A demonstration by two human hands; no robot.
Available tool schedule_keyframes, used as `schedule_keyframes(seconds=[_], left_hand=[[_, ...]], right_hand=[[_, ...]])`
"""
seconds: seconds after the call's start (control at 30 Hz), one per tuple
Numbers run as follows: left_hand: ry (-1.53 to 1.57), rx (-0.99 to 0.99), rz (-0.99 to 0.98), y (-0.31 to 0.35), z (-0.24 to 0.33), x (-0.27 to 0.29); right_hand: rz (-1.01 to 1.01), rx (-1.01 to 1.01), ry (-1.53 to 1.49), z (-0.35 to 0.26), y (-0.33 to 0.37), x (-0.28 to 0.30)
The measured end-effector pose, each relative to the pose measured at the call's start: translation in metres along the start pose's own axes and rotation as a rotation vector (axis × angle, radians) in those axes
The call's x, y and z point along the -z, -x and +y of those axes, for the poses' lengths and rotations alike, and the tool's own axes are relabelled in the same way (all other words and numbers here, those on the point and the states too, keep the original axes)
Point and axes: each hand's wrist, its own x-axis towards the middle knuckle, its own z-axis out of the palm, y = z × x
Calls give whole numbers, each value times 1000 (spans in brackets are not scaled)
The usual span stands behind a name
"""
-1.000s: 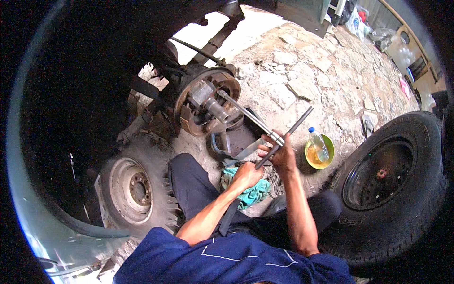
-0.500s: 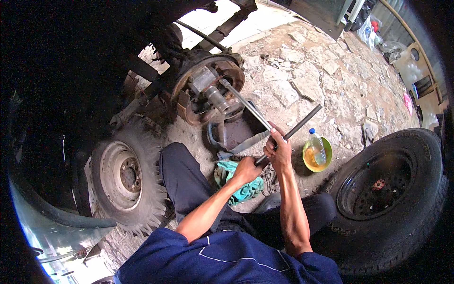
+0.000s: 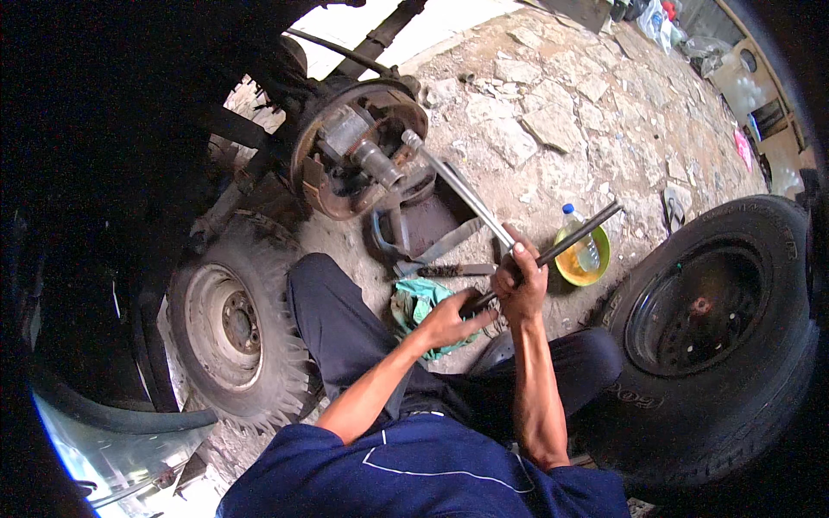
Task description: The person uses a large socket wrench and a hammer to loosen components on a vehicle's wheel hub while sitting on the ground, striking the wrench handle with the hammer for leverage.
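Observation:
My right hand (image 3: 522,283) grips a long silver socket wrench (image 3: 471,200) where it crosses a dark metal bar (image 3: 580,231). The socket end points at the brake assembly (image 3: 356,148), a rusty round backing plate with a hub spindle standing out of its middle. In this view the socket overlaps the plate's right edge; whether it touches I cannot tell. Around the lower end of the bar, the fingers of my left hand (image 3: 451,321) are curled, slightly blurred. Beneath the assembly sits a dark open container (image 3: 440,229).
A brush (image 3: 458,270) and a green cloth (image 3: 419,302) lie by my knees. Right of my hands stands a green bowl (image 3: 598,263) of amber liquid with a plastic bottle (image 3: 580,235) in it. Wheels flank me, left (image 3: 229,324) and right (image 3: 717,345). Broken stone paving (image 3: 553,121) lies beyond.
The socket has come away from the brake assembly's lower spot toward its right edge. My hands have shifted slightly right with the wrench and bar. The whole view has shifted a little.

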Motion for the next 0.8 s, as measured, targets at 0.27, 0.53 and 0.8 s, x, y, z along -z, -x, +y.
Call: schedule_keyframes(seconds=[0.27, 0.53, 0.8], left_hand=[[870, 121, 112, -53, 7, 28], [923, -78, 218, -85, 33, 55], [875, -57, 215, -92, 42, 64]], right_hand=[[-284, 471, 980, -25, -6, 0], [-496, 844, 1380, -13, -37, -4], [-480, 921, 1447, -12, -46, -5]])
